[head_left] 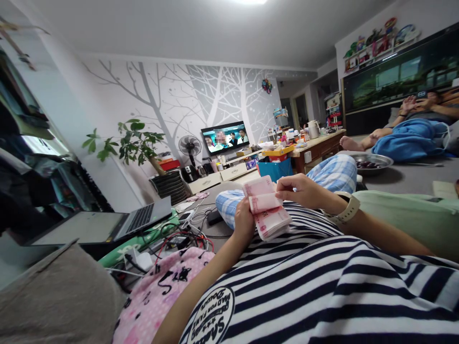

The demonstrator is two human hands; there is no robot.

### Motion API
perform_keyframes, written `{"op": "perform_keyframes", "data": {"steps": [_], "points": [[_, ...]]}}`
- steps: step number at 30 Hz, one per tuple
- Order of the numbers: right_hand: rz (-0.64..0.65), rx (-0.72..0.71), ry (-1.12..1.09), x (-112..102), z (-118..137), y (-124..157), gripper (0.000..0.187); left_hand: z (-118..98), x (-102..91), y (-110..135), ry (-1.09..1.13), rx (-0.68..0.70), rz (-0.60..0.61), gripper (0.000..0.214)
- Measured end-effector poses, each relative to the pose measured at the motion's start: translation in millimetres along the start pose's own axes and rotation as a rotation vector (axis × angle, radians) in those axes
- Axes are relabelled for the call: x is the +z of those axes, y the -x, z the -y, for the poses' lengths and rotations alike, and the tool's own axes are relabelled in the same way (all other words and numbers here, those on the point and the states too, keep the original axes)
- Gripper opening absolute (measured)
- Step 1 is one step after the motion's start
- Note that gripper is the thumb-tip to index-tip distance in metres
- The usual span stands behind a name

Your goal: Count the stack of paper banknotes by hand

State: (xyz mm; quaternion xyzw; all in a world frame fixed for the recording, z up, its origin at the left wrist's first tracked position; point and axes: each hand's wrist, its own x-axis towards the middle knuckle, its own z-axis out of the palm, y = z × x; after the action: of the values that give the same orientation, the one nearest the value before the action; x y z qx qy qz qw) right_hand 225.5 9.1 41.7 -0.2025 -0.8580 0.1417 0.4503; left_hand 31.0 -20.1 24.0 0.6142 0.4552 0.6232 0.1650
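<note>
A thick wad of red-and-white banknotes (pixel 273 220) is held above my lap, in front of the striped shirt. My left hand (pixel 245 220) is closed round the wad's left side. At its upper right, my right hand (pixel 297 190) pinches the edge of a note that is bent back over the stack. A pale watch strap sits on the right wrist. Most of the left hand's fingers are hidden behind the notes.
An open laptop (pixel 143 220) lies to the left, beside tangled cables (pixel 184 237) and a pink patterned cloth (pixel 165 291). A metal bowl (pixel 382 164) with dark round items stands at right, near another person's blue covering (pixel 409 139). A cluttered wooden table (pixel 319 143) stands ahead.
</note>
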Motion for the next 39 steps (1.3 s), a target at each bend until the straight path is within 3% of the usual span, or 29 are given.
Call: {"op": "perform_keyframes", "data": {"steps": [29, 36, 39], "points": [[-0.033, 0.006, -0.032, 0.3, 0.5, 0.2, 0.024, -5.2, 1.6, 1.8, 0.084, -0.043, -0.031, 0.027], [0.086, -0.017, -0.099, -0.2, 2.8, 2.1, 0.021, -6.9, 0.7, 1.8, 0.113, -0.11, -0.096, 0.019], [0.173, -0.022, -0.092, -2.4, 2.5, 3.1, 0.023, -4.9, 0.5, 2.1, 0.139, -0.114, -0.071, 0.019]]}}
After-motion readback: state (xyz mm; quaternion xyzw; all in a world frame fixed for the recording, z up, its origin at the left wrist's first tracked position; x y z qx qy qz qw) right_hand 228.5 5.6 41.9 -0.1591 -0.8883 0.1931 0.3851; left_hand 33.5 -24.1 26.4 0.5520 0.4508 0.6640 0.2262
